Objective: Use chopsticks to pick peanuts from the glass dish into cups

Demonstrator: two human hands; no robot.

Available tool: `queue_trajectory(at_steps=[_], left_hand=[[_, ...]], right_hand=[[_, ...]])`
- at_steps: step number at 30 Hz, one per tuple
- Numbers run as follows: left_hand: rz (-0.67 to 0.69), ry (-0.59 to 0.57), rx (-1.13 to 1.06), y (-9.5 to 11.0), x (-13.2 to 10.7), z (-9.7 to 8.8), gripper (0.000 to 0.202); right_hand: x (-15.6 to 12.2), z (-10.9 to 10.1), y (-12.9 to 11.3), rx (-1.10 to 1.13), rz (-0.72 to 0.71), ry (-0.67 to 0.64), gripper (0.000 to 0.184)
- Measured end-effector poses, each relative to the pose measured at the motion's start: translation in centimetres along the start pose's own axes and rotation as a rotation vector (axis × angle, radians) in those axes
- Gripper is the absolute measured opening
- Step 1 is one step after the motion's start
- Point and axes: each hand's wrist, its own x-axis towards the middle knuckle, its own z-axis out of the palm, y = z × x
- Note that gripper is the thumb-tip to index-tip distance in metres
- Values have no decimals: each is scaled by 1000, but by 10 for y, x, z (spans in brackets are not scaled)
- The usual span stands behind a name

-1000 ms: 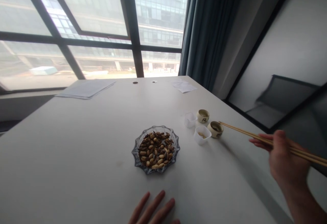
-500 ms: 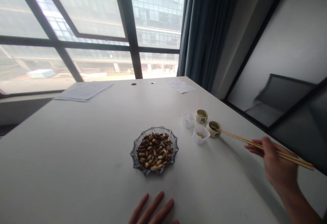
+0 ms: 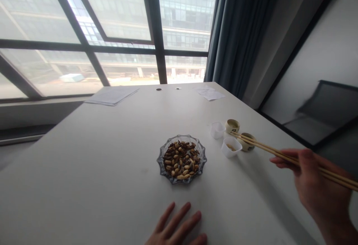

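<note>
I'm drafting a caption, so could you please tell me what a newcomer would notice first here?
Probably the scalloped glass bowl of nuts and seeds, near the middle of the white table. Next, the chopsticks in the right hand, slanting in from the right with their tips by the small cups, and the big bright window beyond the table.

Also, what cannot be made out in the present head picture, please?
In the head view:
Long, light-brown wooden chopsticks: rear ends cut off by right edge; tips too small to show anything gripped.
Nearer round, beige ceramic cup: contents partly hidden by the chopsticks.
Bare left hand: wrist cut off by bottom edge.
</note>
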Motion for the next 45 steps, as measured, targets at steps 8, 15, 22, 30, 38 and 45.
queue_trajectory(at_steps=[8, 15, 22, 30, 38, 45], left_hand=[[-4, -49, -5, 2, 0, -3, 56], [-32, -3, 14, 11, -9, 21, 50], [-26, -63, -27, 6, 0, -2, 61], [-10, -58, -19, 5, 1, -1, 63], [-16, -63, 6, 6, -1, 4, 60], [2, -88, 0, 5, 0, -1, 58]], right_hand=[[-24, 82, -25, 13, -98, -615, 43], [-20, 112, -11, -84, -139, -817, 54], [-26, 112, 0, -23, 23, -777, 49], [-30, 113, 8, 30, 17, -772, 51], [-30, 114, 22, -37, -126, -712, 55], [-33, 115, 25, -20, -109, -659, 58]])
